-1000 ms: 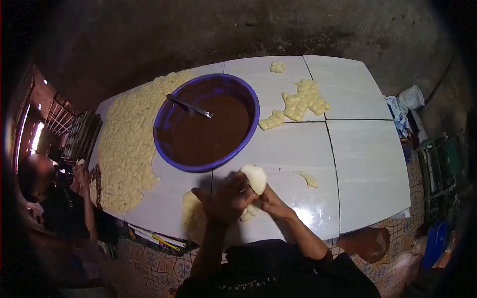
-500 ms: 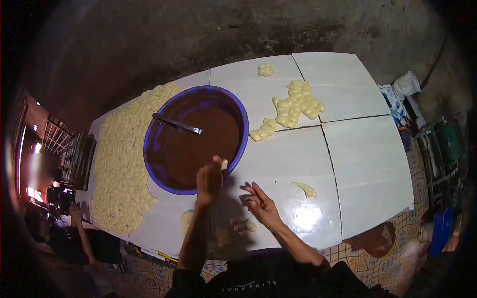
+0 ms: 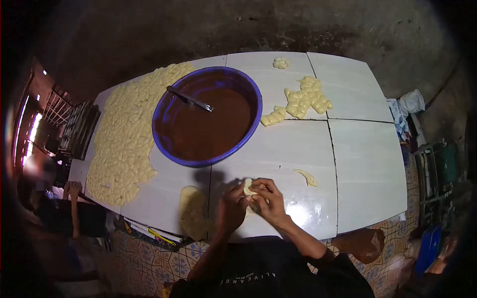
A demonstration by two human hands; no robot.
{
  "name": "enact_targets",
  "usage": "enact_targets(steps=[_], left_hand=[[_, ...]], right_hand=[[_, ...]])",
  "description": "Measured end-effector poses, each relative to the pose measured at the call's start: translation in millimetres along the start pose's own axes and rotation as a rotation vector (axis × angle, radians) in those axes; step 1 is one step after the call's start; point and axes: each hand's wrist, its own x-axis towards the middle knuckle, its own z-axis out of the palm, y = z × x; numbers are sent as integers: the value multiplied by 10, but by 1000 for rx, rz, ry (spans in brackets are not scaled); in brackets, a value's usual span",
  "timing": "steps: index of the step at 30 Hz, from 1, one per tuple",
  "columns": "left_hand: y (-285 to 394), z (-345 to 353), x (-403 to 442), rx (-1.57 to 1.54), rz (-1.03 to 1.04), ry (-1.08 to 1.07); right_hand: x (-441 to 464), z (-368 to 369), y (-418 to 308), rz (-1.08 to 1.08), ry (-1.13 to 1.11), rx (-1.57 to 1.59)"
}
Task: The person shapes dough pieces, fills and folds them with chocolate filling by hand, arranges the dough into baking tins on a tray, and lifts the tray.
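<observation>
My left hand (image 3: 230, 207) and my right hand (image 3: 269, 198) meet over the near part of the table, both closed on a small piece of pale dough (image 3: 248, 187). The fingers of my right hand pinch its edge. Just beyond them stands a purple-blue basin (image 3: 158, 145) with a smooth brown mass (image 3: 211, 129) inside. A metal utensil (image 3: 191, 99) leans into it from the far left rim. To the left of my hands lies a flat slab of dough (image 3: 192, 206). A thin curved dough scrap (image 3: 306, 178) rests to the right.
Many small dough pieces (image 3: 119, 134) cover the table's left side. A dough cluster (image 3: 308, 97) and a smaller clump (image 3: 280, 63) lie on the white tiled tabletop (image 3: 367, 164) at the far side. Another person (image 3: 74, 213) sits at the left edge.
My left hand has come back from the basin's near rim with the dough piece. My right hand, earlier apart with fingers spread, now holds that piece too. The view has shifted slightly.
</observation>
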Motion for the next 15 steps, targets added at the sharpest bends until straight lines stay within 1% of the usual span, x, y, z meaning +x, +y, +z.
enact_targets(steps=[1,2,3,4,5,6,8,9,10,11,12,14,15], left_hand=[[143,-30,-48,-30,8,-4],[232,-29,-89,-59,16,-13],[20,124,-140,-410,-124,85],[-161,176,-215,-401,-114,73],[-140,184,-248,-394,-102,61],[-126,191,-272,-386,-90,50],[-167,208,-296,-320,-147,139],[-182,200,-302,-283,-190,184],[-217,195,-289,-246,-230,228],[-206,176,-261,-303,-174,219],[-166,180,-295,-418,-224,193],[26,176,-369,-649,-324,138],[-208,260,-378,-385,-10,220]], right_hand=[[-6,-36,-84,100,40,132],[-19,0,-83,118,186,311],[-18,-36,-85,114,157,303],[-15,-78,-92,112,128,295],[-13,-68,-150,132,122,268],[-14,-68,-179,39,28,160],[-114,-56,-336,162,-115,202],[-138,-71,-390,104,-154,61],[-156,-55,-396,50,-174,60],[-144,-50,-459,13,-139,14],[-141,-50,-520,-22,-104,-31],[-158,-48,-395,34,-56,25],[-156,-48,-376,61,-34,54]])
